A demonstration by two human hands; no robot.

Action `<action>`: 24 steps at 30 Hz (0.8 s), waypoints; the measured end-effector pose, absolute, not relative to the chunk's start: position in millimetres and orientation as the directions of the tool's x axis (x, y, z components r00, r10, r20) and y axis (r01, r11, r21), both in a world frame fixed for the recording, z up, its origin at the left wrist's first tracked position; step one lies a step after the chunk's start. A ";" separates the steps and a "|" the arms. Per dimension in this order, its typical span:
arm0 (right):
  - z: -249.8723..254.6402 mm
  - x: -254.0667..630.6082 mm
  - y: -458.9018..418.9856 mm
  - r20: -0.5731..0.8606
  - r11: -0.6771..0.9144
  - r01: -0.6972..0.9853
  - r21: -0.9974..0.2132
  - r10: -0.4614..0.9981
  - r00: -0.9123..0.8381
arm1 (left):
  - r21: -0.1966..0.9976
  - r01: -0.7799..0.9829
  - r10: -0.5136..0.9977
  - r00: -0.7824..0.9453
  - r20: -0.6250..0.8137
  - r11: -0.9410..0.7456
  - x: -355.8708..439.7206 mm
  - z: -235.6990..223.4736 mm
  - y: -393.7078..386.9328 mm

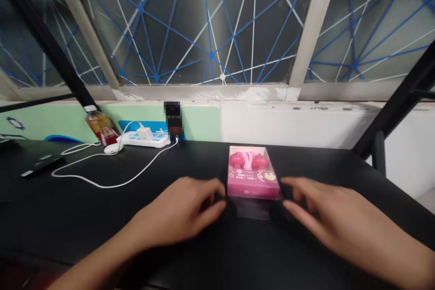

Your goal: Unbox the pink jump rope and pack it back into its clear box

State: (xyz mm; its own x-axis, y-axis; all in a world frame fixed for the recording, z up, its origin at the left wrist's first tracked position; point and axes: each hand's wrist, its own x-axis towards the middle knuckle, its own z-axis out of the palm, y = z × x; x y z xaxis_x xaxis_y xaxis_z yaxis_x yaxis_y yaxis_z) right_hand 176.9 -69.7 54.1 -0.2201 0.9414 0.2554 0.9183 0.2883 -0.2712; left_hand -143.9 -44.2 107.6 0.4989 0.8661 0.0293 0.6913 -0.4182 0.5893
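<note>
A small pink box (253,181) lies on the black table (190,253) in the middle of the head view. Through its clear top show two rounded pink pieces and a pale pink cord, perhaps earphones. White print and a cartoon face mark its front part. My left hand (185,208) is just left of the box, thumb and bent fingers parted, with nothing between them. On the other side my right hand (326,217) is open, fingertips and thumb close to the box's right edge. A narrow gap seems to separate each hand from the box.
At the back left stand a drink bottle (101,126) and a white power strip (144,139) with a charger plugged in. A white cable (102,186) loops across the table to a blurred-out dark device (174,120). A black flat object (43,165) lies far left.
</note>
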 end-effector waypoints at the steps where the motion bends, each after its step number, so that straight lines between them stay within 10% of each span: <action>1: 70.0 169.5 -55.4 0.243 0.331 0.923 -0.194 0.928 -0.282 | 0.492 0.729 0.856 0.512 0.072 -0.477 -143.3 114.7 -33.3; 5: 93.7 148.9 -30.7 0.231 0.353 0.929 -0.106 0.918 -0.322 | 0.266 0.774 0.818 0.554 0.158 -0.575 -131.3 118.5 -3.2; 17: 67.1 140.1 -14.8 0.159 0.400 0.707 -0.583 0.910 -0.384 | 0.482 0.618 0.743 0.660 0.112 -0.621 -155.4 97.2 16.5; 24: 63.5 140.4 -20.4 0.157 0.369 0.728 -0.577 0.926 -0.344 | 0.411 0.661 0.750 0.654 0.095 -0.628 -153.7 94.7 7.5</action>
